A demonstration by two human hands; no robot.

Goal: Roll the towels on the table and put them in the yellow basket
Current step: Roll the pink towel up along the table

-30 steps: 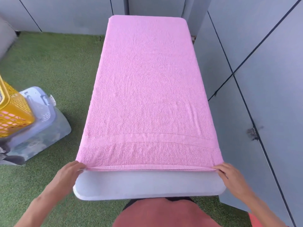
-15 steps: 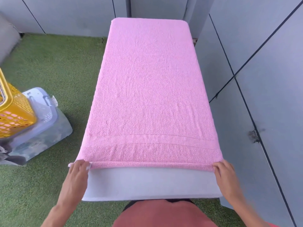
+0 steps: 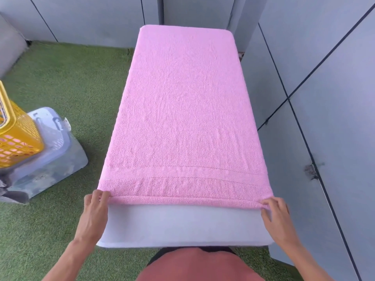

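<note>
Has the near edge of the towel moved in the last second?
Yes. The towel's near edge has been turned up the table away from the person, baring more white tabletop; both hands pinch its corners.

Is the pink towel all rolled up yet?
No. The pink towel lies spread flat on the table; only its near edge is turned over, pinched by the left hand and right hand.

Enclosed patio: artificial turf (image 3: 67, 82) floor, grey panel walls (image 3: 332, 98).
</note>
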